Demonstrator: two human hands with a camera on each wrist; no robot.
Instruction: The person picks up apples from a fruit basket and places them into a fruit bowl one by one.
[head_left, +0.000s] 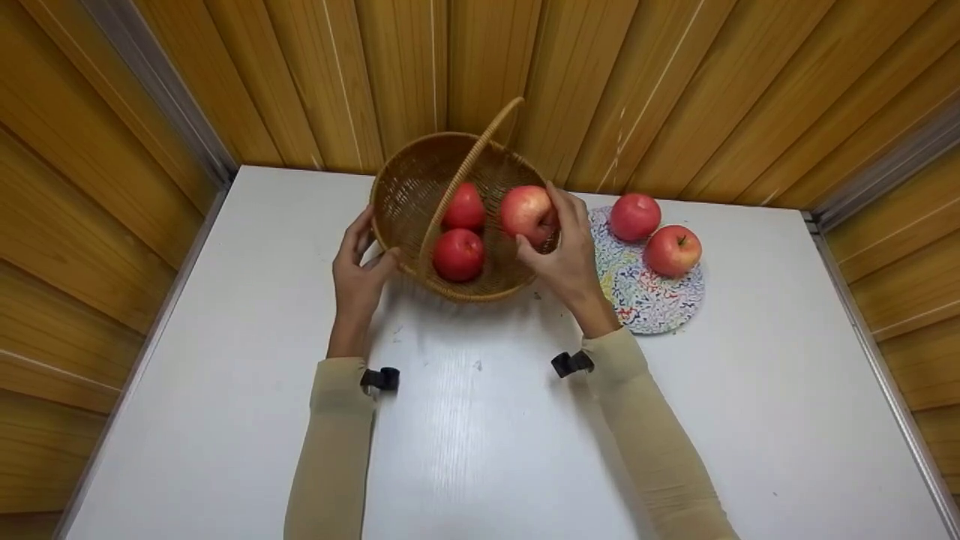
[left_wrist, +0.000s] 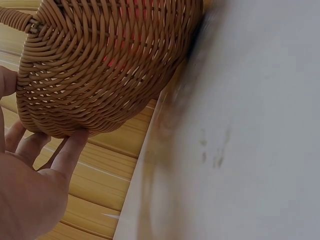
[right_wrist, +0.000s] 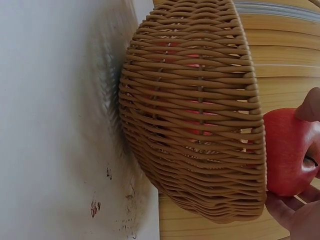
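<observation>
A round wicker basket with an arched handle stands on the white table. Inside it lie two red apples, one toward the back and another in front. My left hand grips the basket's left side; in the left wrist view its fingers touch the woven outer wall. Between thumb and fingers, my right hand holds a third apple at the basket's right rim. That apple shows beside the rim in the right wrist view, its stem hollow facing the hand.
Right of the basket lies a round, multicolored speckled mat. Two more apples sit on its back part, one behind and one nearer. Wood-look panel walls enclose the back and sides of the white table.
</observation>
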